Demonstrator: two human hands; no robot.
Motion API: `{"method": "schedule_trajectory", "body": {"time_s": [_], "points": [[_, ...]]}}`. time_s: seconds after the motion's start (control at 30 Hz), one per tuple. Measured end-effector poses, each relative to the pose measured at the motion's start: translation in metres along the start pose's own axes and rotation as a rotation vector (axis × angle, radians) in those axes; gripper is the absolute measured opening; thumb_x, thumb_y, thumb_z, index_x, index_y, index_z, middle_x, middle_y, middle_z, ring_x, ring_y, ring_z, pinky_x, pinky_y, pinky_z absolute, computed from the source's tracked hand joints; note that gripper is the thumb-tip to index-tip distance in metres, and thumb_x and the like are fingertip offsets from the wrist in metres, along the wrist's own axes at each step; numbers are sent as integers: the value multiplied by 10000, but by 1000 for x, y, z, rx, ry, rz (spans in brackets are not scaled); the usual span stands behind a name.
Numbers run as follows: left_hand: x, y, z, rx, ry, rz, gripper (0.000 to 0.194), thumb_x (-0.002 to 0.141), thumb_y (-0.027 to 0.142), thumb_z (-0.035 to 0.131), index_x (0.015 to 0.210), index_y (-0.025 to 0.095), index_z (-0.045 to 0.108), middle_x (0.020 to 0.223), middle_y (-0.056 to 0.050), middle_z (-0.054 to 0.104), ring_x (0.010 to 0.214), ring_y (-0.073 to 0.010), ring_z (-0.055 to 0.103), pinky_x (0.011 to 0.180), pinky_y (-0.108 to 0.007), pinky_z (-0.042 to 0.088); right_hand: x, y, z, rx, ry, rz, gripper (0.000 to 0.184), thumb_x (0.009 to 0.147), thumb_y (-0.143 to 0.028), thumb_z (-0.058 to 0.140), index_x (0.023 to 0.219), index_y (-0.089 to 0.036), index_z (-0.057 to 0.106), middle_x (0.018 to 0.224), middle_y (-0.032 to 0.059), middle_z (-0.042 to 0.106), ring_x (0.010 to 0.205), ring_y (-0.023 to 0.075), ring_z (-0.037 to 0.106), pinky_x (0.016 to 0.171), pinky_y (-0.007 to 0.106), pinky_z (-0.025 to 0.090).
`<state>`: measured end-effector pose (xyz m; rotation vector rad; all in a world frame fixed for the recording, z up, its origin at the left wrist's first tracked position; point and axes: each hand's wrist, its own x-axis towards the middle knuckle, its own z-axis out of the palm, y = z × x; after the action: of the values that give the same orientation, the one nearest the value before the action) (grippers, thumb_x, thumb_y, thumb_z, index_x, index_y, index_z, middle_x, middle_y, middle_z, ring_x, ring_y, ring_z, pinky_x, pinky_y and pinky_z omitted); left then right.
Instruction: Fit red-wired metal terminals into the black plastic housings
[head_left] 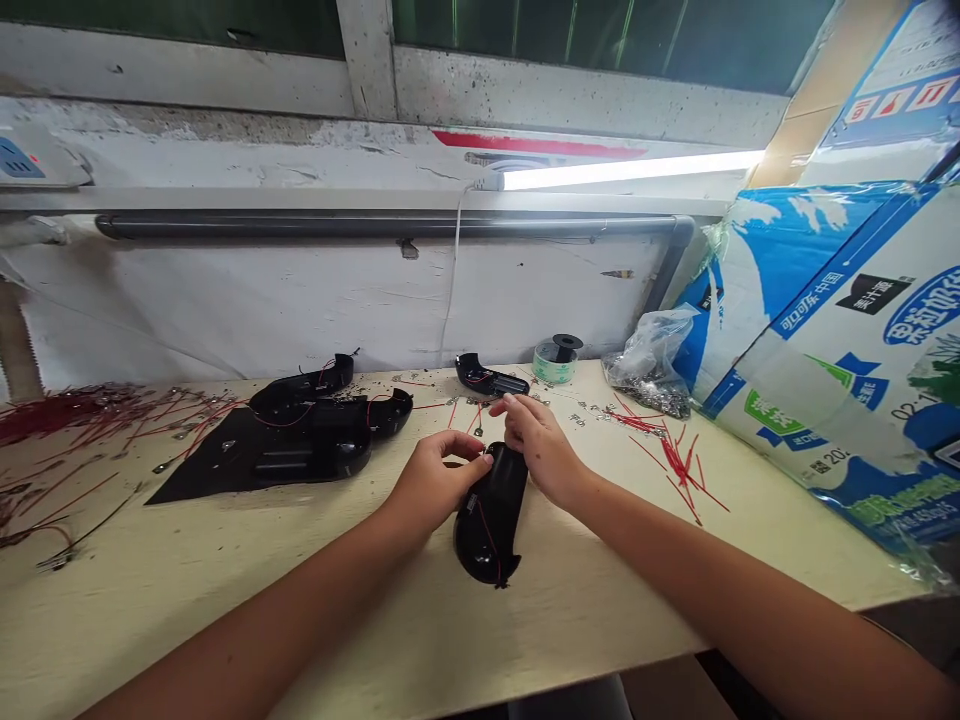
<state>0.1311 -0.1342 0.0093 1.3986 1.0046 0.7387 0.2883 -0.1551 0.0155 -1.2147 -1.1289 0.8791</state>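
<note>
A glossy black plastic housing [486,535] with a curved near end lies on the table in front of me, and a thin red wire runs inside it. My left hand [435,478] grips its left side near the far end, the thumb on the rim. At the far right edge, my right hand [546,450] has thumb and index finger pinched together. Whatever is between those fingertips is too small to make out. Just beyond the hands, a small metal piece [479,431] with a red wire lies on the table.
Similar black housings [315,440] lie on a black sheet [195,465] at left; another housing [491,380] sits behind my hands. Red wires [681,462] are scattered on both sides. A tape roll [553,365], a plastic bag [649,360] and a blue-white carton [832,370] stand at back right.
</note>
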Motion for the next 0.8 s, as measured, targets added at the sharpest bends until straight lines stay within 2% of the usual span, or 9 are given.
{"method": "schedule_trajectory", "body": {"time_s": [0.17, 0.23, 0.33, 0.5, 0.6, 0.7, 0.8], "points": [[3, 4, -1, -110, 73, -80, 394, 630, 331, 874, 936, 121, 742, 819, -75, 733, 609, -149, 630, 546, -257, 452, 4, 7, 2, 170, 31, -44, 365, 866, -490, 418, 821, -194, 627, 646, -34, 274, 576, 160, 307, 528, 300, 267], [4, 5, -3, -128, 83, -61, 337, 635, 289, 870, 904, 117, 762, 848, -87, 748, 664, -158, 653, 603, -266, 484, 3, 9, 0, 147, 21, -67, 295, 844, -401, 417, 869, -195, 627, 653, -28, 311, 595, 163, 337, 547, 301, 288], [5, 6, -5, -156, 69, -55, 313, 632, 280, 875, 886, 128, 773, 839, -77, 753, 661, -151, 651, 605, -260, 486, 0, 8, -4, -13, -8, -49, 212, 852, -314, 440, 960, -214, 592, 658, -29, 386, 616, 164, 380, 565, 294, 306], [2, 9, -8, -201, 47, -106, 391, 606, 276, 895, 938, 132, 746, 878, -69, 738, 633, -146, 657, 558, -256, 501, -6, 6, -6, -159, -79, -13, 220, 912, -373, 482, 1072, -239, 550, 705, -37, 440, 605, 158, 397, 546, 282, 318], [2, 8, -10, -259, -3, -116, 372, 595, 255, 896, 905, 138, 726, 888, -54, 713, 660, -140, 665, 548, -240, 507, -7, 7, -4, -193, -105, -12, 261, 906, -401, 521, 1096, -229, 568, 802, -4, 536, 665, 167, 462, 577, 289, 367], [1, 9, -10, -266, 17, -116, 332, 583, 216, 890, 853, 137, 716, 832, -34, 696, 631, -116, 648, 512, -203, 477, -6, 8, -2, -218, -104, -47, 294, 889, -429, 575, 1083, -211, 608, 925, 34, 610, 751, 179, 515, 642, 300, 414], [0, 12, -9, -236, 52, -128, 284, 607, 205, 873, 835, 137, 717, 763, -24, 699, 554, -93, 613, 473, -190, 443, -4, 8, -2, -178, -139, -60, 299, 874, -449, 614, 1031, -195, 630, 921, 40, 627, 779, 181, 535, 669, 300, 433]]}}
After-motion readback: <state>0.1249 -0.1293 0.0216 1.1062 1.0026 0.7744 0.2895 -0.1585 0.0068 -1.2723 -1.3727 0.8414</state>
